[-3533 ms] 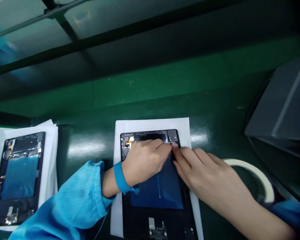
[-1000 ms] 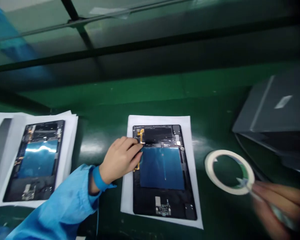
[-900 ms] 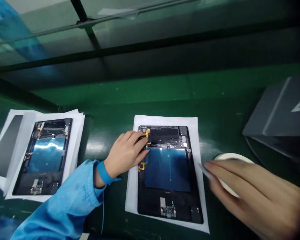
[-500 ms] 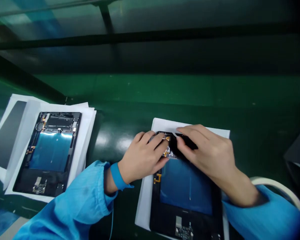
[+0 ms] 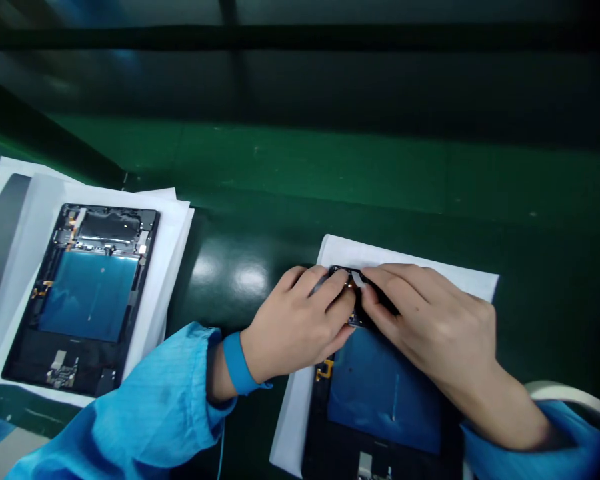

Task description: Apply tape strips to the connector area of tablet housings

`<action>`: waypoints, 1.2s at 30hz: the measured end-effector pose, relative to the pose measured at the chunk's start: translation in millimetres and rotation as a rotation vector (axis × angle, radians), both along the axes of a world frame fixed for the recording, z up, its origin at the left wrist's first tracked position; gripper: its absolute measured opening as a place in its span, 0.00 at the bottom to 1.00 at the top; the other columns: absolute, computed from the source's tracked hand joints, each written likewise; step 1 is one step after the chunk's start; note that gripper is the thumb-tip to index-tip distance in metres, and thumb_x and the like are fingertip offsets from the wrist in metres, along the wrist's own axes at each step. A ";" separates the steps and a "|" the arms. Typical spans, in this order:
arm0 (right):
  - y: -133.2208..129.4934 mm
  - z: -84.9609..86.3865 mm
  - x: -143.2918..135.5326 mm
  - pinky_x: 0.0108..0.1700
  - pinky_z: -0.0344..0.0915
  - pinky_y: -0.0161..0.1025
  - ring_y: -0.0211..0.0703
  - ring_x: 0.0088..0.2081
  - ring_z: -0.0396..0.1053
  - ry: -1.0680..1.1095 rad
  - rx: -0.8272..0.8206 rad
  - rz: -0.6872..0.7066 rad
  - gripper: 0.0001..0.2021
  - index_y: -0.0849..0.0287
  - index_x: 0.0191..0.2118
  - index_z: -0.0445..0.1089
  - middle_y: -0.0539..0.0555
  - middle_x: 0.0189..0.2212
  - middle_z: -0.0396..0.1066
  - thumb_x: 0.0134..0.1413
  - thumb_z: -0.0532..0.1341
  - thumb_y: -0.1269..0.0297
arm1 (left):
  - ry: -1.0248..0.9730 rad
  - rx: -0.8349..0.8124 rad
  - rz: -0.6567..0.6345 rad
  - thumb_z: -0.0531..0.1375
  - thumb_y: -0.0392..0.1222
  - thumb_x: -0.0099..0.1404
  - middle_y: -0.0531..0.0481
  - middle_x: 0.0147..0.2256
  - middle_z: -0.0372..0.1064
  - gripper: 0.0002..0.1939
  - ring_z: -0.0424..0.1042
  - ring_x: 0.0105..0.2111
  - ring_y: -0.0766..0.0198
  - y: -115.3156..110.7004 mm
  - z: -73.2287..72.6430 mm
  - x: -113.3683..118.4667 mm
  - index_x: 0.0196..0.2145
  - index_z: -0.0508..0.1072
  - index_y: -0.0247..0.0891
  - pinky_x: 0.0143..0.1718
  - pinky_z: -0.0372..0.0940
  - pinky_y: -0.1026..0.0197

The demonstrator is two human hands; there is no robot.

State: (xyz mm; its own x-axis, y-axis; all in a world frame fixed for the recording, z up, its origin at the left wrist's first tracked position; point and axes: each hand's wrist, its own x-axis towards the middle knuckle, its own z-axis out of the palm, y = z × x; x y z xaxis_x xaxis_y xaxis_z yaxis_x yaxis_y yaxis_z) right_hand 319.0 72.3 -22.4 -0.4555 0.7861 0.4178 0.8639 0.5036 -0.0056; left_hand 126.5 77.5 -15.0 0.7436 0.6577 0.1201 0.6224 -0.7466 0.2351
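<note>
An opened tablet [image 5: 385,393], with a large blue panel and bare circuit parts, lies on white sheets [image 5: 293,413] below my hands. My left hand [image 5: 300,320] curls over its upper left corner, thumb and fingers drawn together; what they grip is hidden. Close beside it, my right hand [image 5: 435,320] pinches a small whitish strip [image 5: 359,279] at the tablet's top edge. The strip touches or nearly touches the parts there. An orange flex cable [image 5: 325,369] shows on the tablet's left side.
A second opened tablet [image 5: 87,293] rests on paper sheets [image 5: 177,230] at the left, with a dark grey panel [image 5: 0,247] beside it. A pale tape roll [image 5: 573,393] stands by my right sleeve. A dark green ledge [image 5: 290,163] runs along the back of the green table [image 5: 220,300].
The view has shifted, so the left tablet sits further left and the near one further right. The whitish strip appears lower against the tablet's top; both hands stay close together there.
</note>
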 end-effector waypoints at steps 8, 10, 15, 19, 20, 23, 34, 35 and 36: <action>-0.2 -1.4 0.7 0.30 0.58 0.34 0.37 0.35 0.69 -0.013 0.006 0.014 0.07 0.62 0.41 0.72 0.51 0.37 0.74 0.56 0.63 0.68 | 0.020 0.000 -0.003 0.51 0.46 0.70 0.42 0.55 0.63 0.18 0.61 0.52 0.51 -1.2 -0.4 -0.5 0.51 0.68 0.32 0.52 0.59 0.49; -0.4 -1.3 0.6 0.30 0.57 0.34 0.37 0.35 0.68 -0.022 0.000 0.021 0.06 0.61 0.41 0.72 0.50 0.37 0.74 0.57 0.62 0.68 | 0.009 0.005 0.004 0.51 0.46 0.70 0.43 0.54 0.64 0.18 0.61 0.52 0.51 -1.4 -0.3 -0.6 0.51 0.68 0.32 0.52 0.59 0.50; -2.8 -1.0 -0.4 0.29 0.55 0.34 0.37 0.35 0.67 -0.069 -0.001 0.038 0.06 0.59 0.40 0.72 0.49 0.37 0.74 0.58 0.61 0.67 | 0.004 0.006 0.012 0.51 0.46 0.70 0.42 0.53 0.64 0.19 0.62 0.51 0.52 -3.7 0.4 -1.1 0.51 0.68 0.31 0.51 0.59 0.50; -6.3 -0.8 -2.4 0.27 0.54 0.35 0.39 0.35 0.66 -0.115 0.003 0.058 0.07 0.60 0.42 0.72 0.51 0.37 0.74 0.60 0.59 0.66 | -0.039 -0.025 0.019 0.53 0.46 0.68 0.43 0.50 0.66 0.16 0.62 0.51 0.52 -6.4 -0.9 -1.5 0.47 0.69 0.31 0.50 0.59 0.51; -7.1 -0.3 -3.3 0.27 0.54 0.35 0.40 0.34 0.66 -0.128 -0.001 0.066 0.07 0.61 0.42 0.72 0.52 0.37 0.73 0.60 0.59 0.66 | -0.054 -0.035 0.022 0.54 0.45 0.68 0.44 0.50 0.66 0.15 0.62 0.50 0.52 -6.8 -1.7 -1.7 0.46 0.69 0.32 0.50 0.59 0.52; -9.4 2.8 -7.2 0.26 0.53 0.36 0.41 0.34 0.65 -0.189 -0.008 0.095 0.09 0.63 0.41 0.72 0.53 0.36 0.73 0.62 0.57 0.66 | -0.097 -0.045 0.050 0.54 0.44 0.66 0.44 0.49 0.66 0.14 0.63 0.49 0.54 -7.3 -4.6 -2.0 0.45 0.69 0.31 0.48 0.60 0.53; -32.9 5.1 -8.5 0.49 0.64 0.48 0.51 0.48 0.65 -0.201 -0.124 0.141 0.18 0.66 0.50 0.69 0.62 0.50 0.68 0.56 0.51 0.75 | -0.108 -0.028 0.100 0.59 0.49 0.63 0.41 0.53 0.63 0.20 0.65 0.48 0.51 -5.1 -6.3 -5.3 0.47 0.67 0.32 0.48 0.61 0.52; -40.4 4.6 -4.1 0.51 0.63 0.49 0.52 0.49 0.64 -0.157 -0.131 0.150 0.18 0.65 0.51 0.70 0.61 0.51 0.68 0.57 0.51 0.74 | -0.113 -0.032 0.098 0.59 0.50 0.62 0.41 0.53 0.63 0.21 0.65 0.48 0.51 -4.3 -6.8 -6.0 0.47 0.67 0.32 0.48 0.62 0.52; -49.0 4.0 1.5 0.52 0.62 0.50 0.52 0.50 0.64 -0.109 -0.136 0.157 0.18 0.63 0.50 0.70 0.60 0.51 0.68 0.59 0.50 0.73 | -0.123 -0.039 0.093 0.60 0.51 0.62 0.41 0.53 0.64 0.22 0.65 0.48 0.51 -3.2 -7.4 -6.5 0.47 0.66 0.33 0.48 0.62 0.51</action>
State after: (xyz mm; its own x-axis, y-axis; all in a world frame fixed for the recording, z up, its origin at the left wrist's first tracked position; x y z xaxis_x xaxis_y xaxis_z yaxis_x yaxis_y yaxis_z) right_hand 320.5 23.4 -18.4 -0.6136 0.7475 0.2544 0.7740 0.6332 0.0065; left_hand 120.0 74.3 -22.4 0.6609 0.7287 0.1797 0.6530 -0.6763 0.3409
